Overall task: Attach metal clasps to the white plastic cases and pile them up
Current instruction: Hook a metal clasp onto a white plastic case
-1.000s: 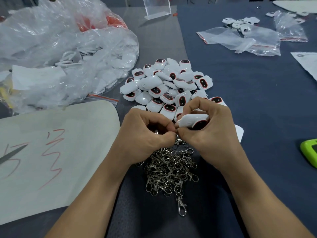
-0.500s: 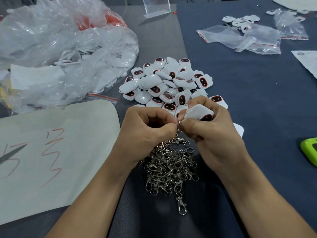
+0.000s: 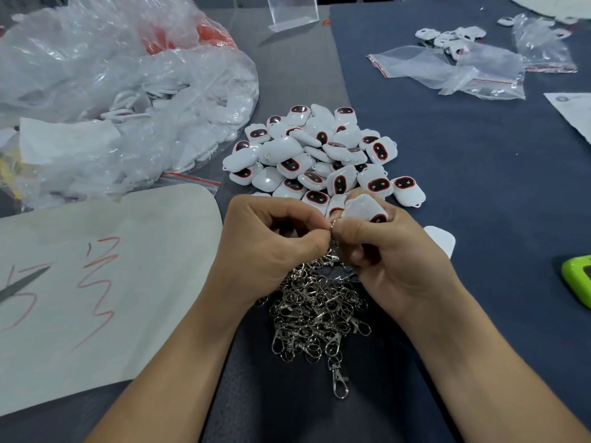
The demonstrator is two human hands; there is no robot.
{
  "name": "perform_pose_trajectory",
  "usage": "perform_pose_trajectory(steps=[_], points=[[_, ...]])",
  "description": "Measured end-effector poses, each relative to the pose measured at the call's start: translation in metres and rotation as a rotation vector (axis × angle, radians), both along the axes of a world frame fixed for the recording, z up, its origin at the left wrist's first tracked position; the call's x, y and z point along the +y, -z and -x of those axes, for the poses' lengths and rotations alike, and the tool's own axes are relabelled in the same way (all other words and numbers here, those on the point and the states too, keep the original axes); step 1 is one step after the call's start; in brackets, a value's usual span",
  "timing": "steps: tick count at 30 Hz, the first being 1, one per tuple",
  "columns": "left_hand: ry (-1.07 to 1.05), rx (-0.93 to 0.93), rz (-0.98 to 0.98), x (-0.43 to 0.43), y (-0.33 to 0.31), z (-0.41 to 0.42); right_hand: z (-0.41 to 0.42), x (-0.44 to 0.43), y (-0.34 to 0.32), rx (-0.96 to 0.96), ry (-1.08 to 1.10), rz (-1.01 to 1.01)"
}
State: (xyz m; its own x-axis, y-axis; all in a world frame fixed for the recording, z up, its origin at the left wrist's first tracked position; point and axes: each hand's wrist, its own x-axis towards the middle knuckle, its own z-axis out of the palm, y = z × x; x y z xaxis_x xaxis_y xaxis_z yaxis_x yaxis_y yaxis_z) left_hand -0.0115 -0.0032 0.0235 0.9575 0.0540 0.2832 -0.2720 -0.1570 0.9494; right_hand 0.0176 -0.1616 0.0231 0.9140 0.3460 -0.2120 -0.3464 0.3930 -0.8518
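My right hand (image 3: 396,254) grips a white plastic case (image 3: 363,208) between thumb and fingers, just above the table. My left hand (image 3: 271,247) pinches a small metal clasp ring (image 3: 332,223) right at the case's edge, thumb tips of both hands almost touching. Beneath the hands lies a heap of silver metal clasps (image 3: 316,311). Behind the hands sits a pile of white cases with dark red-rimmed windows (image 3: 319,158).
A large crumpled plastic bag with white parts (image 3: 105,100) fills the left. A white sheet with red marks (image 3: 96,282) lies at the near left. Clear bags with more cases (image 3: 454,62) sit at the far right, a green object (image 3: 579,279) at the right edge.
Both hands have lifted slightly away from the clasp heap, and the case in my right hand has tilted upward. The left hand keeps pinching the clasp at the case.
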Motion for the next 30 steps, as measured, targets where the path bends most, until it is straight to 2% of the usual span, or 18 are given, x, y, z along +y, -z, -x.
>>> perform_pose_trajectory(steps=[8, 12, 17, 20, 25, 27, 30], points=[[-0.055, 0.015, -0.036, 0.0, 0.0, 0.001, 0.003, 0.005, 0.001, 0.035, 0.017, 0.006], [-0.104, -0.016, -0.118, 0.003, -0.001, 0.003, 0.004, 0.006, 0.003, 0.039, 0.019, 0.03], [-0.139, -0.065, -0.206, 0.004, 0.0, 0.005, 0.005, 0.007, 0.004, 0.036, -0.032, 0.06], [-0.148, -0.04, -0.189, 0.003, 0.001, 0.004, 0.005, 0.007, 0.001, 0.028, -0.058, 0.097], [-0.171, 0.038, -0.125, -0.002, 0.002, 0.0, 0.0, -0.003, -0.009, -0.092, 0.039, 0.275], [-0.204, 0.034, -0.197, -0.003, 0.004, 0.0, -0.002, -0.008, -0.01, -0.157, 0.073, 0.293], [-0.246, 0.011, -0.378, 0.0, 0.007, 0.001, -0.003, -0.013, -0.008, -0.308, 0.008, 0.383]])
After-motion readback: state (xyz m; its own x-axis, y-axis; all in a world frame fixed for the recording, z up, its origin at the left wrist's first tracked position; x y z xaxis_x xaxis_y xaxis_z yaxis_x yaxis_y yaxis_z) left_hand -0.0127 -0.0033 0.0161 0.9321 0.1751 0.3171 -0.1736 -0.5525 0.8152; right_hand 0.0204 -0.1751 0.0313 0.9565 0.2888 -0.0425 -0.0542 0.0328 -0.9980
